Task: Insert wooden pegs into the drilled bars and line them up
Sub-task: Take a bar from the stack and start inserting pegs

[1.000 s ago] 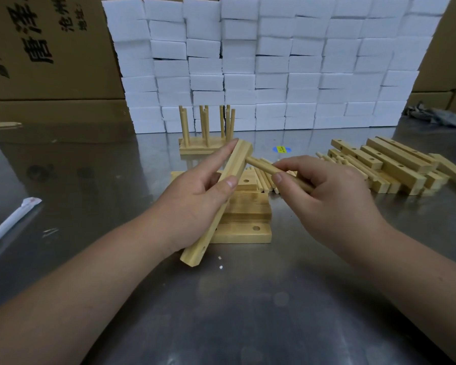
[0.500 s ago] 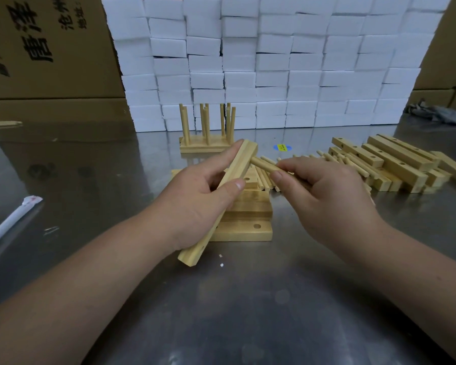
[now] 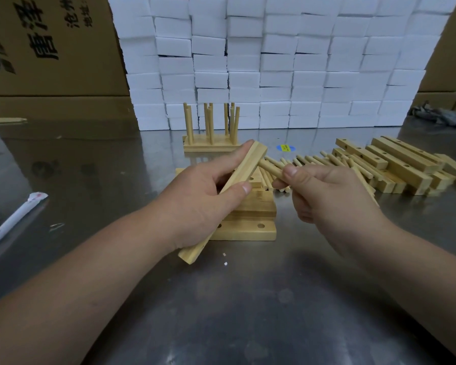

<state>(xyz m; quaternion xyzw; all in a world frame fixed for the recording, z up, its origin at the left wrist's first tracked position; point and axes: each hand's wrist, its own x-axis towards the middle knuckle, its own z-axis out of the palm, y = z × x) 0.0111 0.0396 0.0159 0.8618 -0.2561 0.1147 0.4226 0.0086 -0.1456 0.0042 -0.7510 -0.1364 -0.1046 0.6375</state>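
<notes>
Head view: a metal table [image 3: 248, 312] fills the near ground, backed at the far side by a wall of white blocks [image 3: 274, 61] and, at far left, a printed box [image 3: 50, 48]. At right a pile [image 3: 395, 164] of drilled bars is heaped, with loose pegs [image 3: 313, 160] spilled against its left edge. At centre a stack [image 3: 248, 230] of bars is laid flat, and just beyond it pegged bars [image 3: 211, 146] are stood with their pegs upright.

Above the stack a bar [image 3: 245, 164] is gripped by the left hand [image 3: 200, 206], fingers and thumb curled round its middle. It is held tilted, far end raised to the right, near end low over the table. A peg [image 3: 270, 167] is pinched between thumb and forefinger of the right hand [image 3: 334, 198], and its tip is set against the bar's right face near the far end. Whether the tip is seated in a hole cannot be told.

The bar is judged light, stiff and smooth-sided, best held mid-length so that the holes are left free. The peg is judged light and rigid but thin, liable to jam or snap if pushed at an angle. It is best pinched behind its middle and driven straight. A small sticker [image 3: 284, 148] is seen on the table beyond.
</notes>
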